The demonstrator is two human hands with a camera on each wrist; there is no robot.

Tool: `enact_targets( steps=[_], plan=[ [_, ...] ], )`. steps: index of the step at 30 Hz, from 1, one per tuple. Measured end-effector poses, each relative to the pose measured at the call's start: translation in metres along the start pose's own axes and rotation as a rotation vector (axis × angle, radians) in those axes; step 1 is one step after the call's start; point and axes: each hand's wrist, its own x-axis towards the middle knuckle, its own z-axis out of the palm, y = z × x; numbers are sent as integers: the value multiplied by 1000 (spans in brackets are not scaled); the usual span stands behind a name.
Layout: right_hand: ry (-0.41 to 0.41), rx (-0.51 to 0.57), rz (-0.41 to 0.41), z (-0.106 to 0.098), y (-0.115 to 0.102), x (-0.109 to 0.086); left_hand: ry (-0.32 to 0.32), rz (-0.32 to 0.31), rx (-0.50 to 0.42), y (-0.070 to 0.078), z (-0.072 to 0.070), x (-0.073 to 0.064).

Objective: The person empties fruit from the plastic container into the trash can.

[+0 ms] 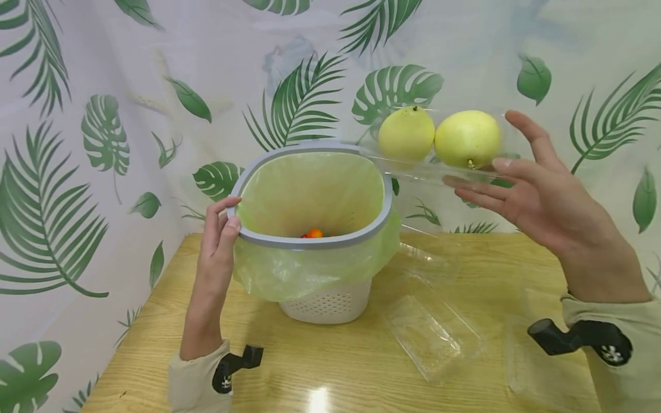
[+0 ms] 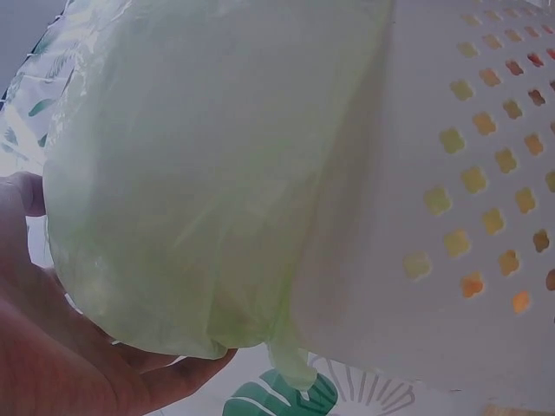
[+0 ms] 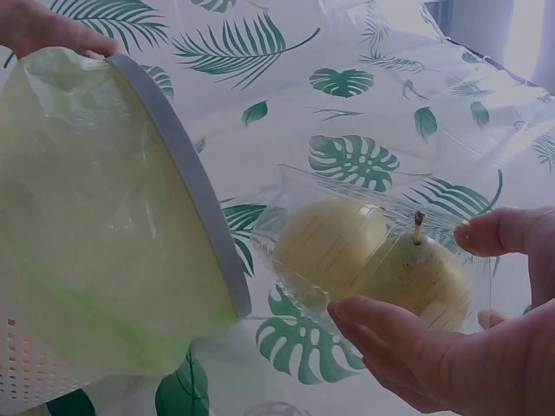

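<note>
My left hand [image 1: 217,235] grips the grey rim [image 1: 310,241] of a white perforated bin [image 1: 325,307], which stands tilted toward me on the table. A pale green plastic bag [image 1: 304,275] lines the bin and folds down over its outside. Deep inside sits something small and orange-red [image 1: 314,233]. To the right, my right hand [image 1: 563,206] holds a see-through plastic tray [image 3: 299,186] by its end, thumb on one side and fingers on the other. Two yellow-green pears [image 1: 406,135] [image 1: 467,139] lie side by side in it. The tray's far end overlaps the bin's right rim in the head view.
See-through plastic trays lie on the wooden table [image 1: 289,361]: one tray [image 1: 431,332] right of the bin, another [image 1: 428,252] behind it, and more see-through plastic [image 1: 537,355] near the right sleeve. A leaf-patterned cloth [image 1: 217,51] hangs behind the table.
</note>
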Motion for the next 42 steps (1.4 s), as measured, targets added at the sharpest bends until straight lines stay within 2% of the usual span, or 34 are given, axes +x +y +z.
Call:
enact_targets(
  steps=[8,14,19,24,29,36,42],
  plan=[
    [-32,-28,-81,33,9,9,0,10,0,0,-2,1],
    [-31,-78,-100,55,16,14,-14,16,-12,-1,-1,2],
    [-27,-165,-118,69,27,19,-17,16,-10,-1,0,1],
    [8,-278,-170,80,36,24,-17,16,0,-1,-1,0],
    [7,-335,-221,87,46,27,-6,21,3,-2,-2,-1],
    [-6,-457,-282,86,55,27,-7,9,-14,-2,-3,-1],
    [-27,-494,-309,85,58,26,-18,24,-27,-2,-2,1]
  ],
)
